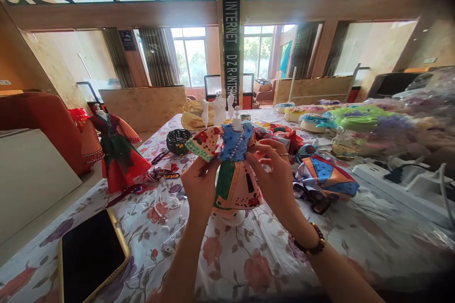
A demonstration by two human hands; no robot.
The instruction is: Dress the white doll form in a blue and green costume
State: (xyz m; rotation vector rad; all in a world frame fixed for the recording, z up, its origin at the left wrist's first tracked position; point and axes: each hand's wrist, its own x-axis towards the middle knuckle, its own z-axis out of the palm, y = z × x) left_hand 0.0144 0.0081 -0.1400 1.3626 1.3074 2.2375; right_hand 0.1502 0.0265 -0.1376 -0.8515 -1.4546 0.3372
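Mini patchwork dress (234,170) stands upright on a white dress form (237,113) at approx. ctr of the counter (227,270), long axis vert., 12 to 6 o'clock. L hand (199,177) has fingers pinched on its waist at 9 o'clock, R hand (275,175) likewise at 3, both abt. equally near; bead string (239,139) slants 1 to 7 o'clock down the bodice, btwn. them.

Daylight fills the windows (194,59) between dark curtains (156,57), above low wooden partitions (142,109).
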